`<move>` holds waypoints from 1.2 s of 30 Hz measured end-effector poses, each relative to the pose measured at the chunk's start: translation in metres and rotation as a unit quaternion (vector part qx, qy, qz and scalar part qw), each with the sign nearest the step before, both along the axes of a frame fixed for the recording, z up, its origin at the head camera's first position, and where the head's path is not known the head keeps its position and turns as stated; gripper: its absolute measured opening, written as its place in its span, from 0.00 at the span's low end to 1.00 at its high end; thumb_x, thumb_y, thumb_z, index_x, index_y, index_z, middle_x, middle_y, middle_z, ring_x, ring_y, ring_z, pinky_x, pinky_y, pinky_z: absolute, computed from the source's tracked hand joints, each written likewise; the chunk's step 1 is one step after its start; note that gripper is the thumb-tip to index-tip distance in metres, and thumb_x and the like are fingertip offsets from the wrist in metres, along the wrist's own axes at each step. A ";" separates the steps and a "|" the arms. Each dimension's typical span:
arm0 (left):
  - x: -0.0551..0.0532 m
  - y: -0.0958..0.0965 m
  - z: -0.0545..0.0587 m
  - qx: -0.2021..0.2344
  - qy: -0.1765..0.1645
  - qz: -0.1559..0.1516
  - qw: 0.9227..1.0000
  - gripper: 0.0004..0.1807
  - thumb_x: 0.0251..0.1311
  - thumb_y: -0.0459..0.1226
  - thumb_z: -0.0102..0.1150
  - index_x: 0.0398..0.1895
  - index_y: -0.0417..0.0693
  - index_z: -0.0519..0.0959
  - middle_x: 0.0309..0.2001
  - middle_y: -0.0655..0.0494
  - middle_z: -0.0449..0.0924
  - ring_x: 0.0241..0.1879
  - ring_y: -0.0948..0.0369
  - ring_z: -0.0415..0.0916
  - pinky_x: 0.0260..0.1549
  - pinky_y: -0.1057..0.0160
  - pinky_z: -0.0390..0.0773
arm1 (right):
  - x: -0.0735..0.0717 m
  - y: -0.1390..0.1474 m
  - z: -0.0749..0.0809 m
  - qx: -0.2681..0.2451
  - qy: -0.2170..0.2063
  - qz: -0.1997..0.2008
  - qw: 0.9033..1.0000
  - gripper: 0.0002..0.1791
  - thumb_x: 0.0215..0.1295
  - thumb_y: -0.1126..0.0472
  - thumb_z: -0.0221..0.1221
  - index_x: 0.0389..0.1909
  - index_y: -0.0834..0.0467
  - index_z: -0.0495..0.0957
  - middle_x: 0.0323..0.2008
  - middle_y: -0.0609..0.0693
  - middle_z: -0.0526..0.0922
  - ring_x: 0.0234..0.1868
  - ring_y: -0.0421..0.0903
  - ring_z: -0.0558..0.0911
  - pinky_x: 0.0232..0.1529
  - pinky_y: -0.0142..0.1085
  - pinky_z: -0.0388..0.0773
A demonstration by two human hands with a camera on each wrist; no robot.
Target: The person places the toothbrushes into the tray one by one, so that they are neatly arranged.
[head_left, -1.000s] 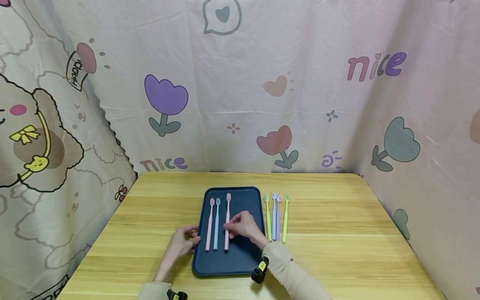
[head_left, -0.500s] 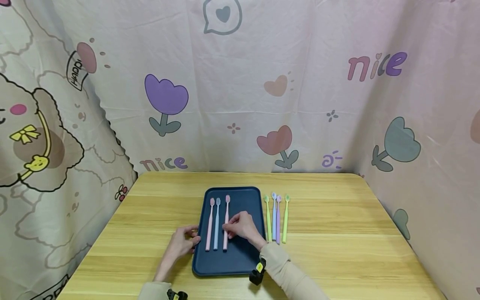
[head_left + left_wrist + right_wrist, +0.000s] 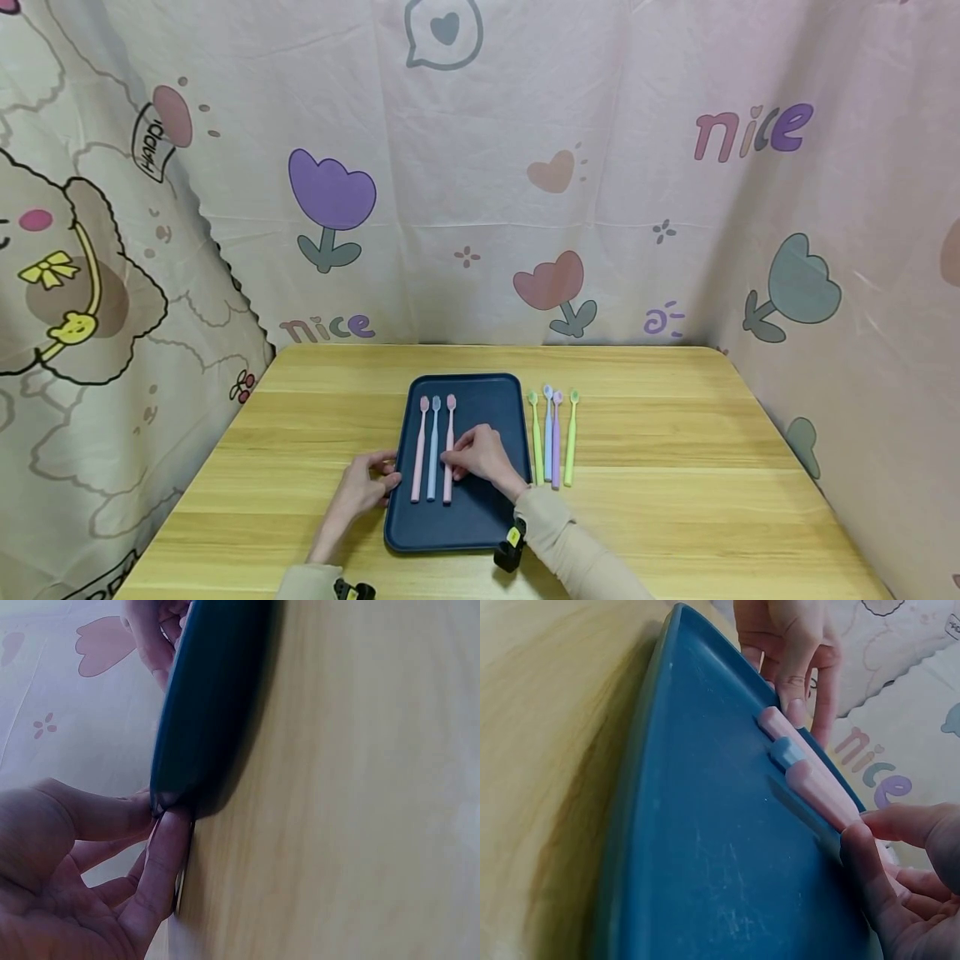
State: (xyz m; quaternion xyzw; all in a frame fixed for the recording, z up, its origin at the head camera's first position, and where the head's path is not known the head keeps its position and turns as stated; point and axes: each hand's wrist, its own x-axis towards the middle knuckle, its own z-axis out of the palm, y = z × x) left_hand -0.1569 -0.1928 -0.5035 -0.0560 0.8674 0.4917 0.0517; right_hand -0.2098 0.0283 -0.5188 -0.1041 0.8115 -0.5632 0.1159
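Observation:
A dark blue tray (image 3: 480, 525) lies on the table with two pink toothbrushes and one blue toothbrush (image 3: 432, 454) side by side on its left half. My right hand (image 3: 483, 454) pinches the handle of the right-hand pink toothbrush (image 3: 450, 429) between thumb and finger. The other pink toothbrush (image 3: 418, 458) is nearest the tray's left rim. At that rim my left hand (image 3: 363, 483) pinches the tray's edge, thumb on top and a finger lower down in the left wrist view. Seen from the right wrist, the three handle ends lie close together, the held pink toothbrush (image 3: 817, 791) in front.
Right of the tray, several toothbrushes lie on the wooden table (image 3: 690, 500): a yellow-green toothbrush (image 3: 536, 442), a blue toothbrush (image 3: 548, 433), a purple toothbrush (image 3: 557, 442) and another yellow-green toothbrush (image 3: 572, 437). A patterned curtain (image 3: 465, 167) hangs behind the table.
My right hand has slid the pink toothbrush left and slightly toward me, so its head lines up with the other two. My left hand has stayed at the tray's rim.

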 end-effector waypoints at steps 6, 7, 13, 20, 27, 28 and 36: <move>-0.001 0.000 -0.001 -0.005 0.000 -0.002 1.000 0.22 0.61 0.23 0.60 0.60 0.30 0.76 0.37 0.45 0.77 0.30 0.60 0.75 0.23 0.61 0.83 | 0.000 -0.001 0.000 0.012 0.006 -0.005 1.000 0.08 0.60 0.61 0.69 0.25 0.60 0.86 0.17 0.52 0.85 0.16 0.42 0.83 0.24 0.34 0.84; -0.001 0.000 -0.001 -0.005 0.000 -0.002 1.000 0.22 0.61 0.23 0.60 0.60 0.30 0.76 0.37 0.45 0.78 0.30 0.60 0.75 0.24 0.61 0.83 | 0.000 -0.002 0.000 0.016 0.008 -0.006 1.000 0.08 0.60 0.61 0.69 0.25 0.60 0.86 0.16 0.52 0.85 0.16 0.41 0.83 0.24 0.33 0.84; -0.001 -0.001 -0.001 -0.007 0.001 -0.004 1.000 0.22 0.61 0.24 0.60 0.60 0.30 0.76 0.37 0.45 0.78 0.30 0.60 0.75 0.24 0.61 0.83 | -0.001 -0.003 -0.001 0.028 0.022 -0.012 0.999 0.09 0.60 0.59 0.70 0.23 0.58 0.86 0.14 0.49 0.84 0.14 0.40 0.82 0.23 0.32 0.83; -0.001 -0.001 -0.001 -0.007 0.003 -0.005 1.000 0.22 0.61 0.23 0.60 0.61 0.30 0.76 0.37 0.45 0.78 0.30 0.60 0.75 0.23 0.61 0.82 | 0.001 -0.001 -0.003 0.011 0.039 -0.014 0.999 0.09 0.60 0.59 0.70 0.27 0.61 0.85 0.17 0.52 0.85 0.15 0.41 0.82 0.21 0.33 0.82; 0.000 -0.001 -0.001 -0.004 0.005 -0.006 1.000 0.22 0.62 0.23 0.60 0.61 0.30 0.76 0.37 0.45 0.78 0.30 0.59 0.75 0.23 0.62 0.83 | 0.004 0.004 -0.005 -0.005 0.049 0.000 0.999 0.09 0.61 0.60 0.70 0.35 0.63 0.84 0.21 0.54 0.87 0.17 0.42 0.83 0.23 0.33 0.83; 0.000 -0.001 -0.001 -0.003 0.005 -0.006 1.000 0.22 0.62 0.23 0.60 0.61 0.30 0.76 0.37 0.45 0.78 0.30 0.59 0.75 0.23 0.62 0.83 | 0.005 0.004 -0.005 -0.005 0.048 0.003 0.999 0.10 0.61 0.60 0.70 0.36 0.63 0.84 0.22 0.54 0.87 0.17 0.42 0.84 0.24 0.32 0.83; 0.000 0.000 -0.001 -0.005 0.001 -0.005 1.000 0.23 0.62 0.23 0.60 0.61 0.30 0.76 0.38 0.45 0.78 0.30 0.59 0.75 0.24 0.61 0.83 | 0.006 0.003 -0.006 -0.006 0.040 0.011 0.999 0.15 0.61 0.61 0.69 0.44 0.68 0.83 0.22 0.54 0.87 0.19 0.43 0.85 0.26 0.32 0.84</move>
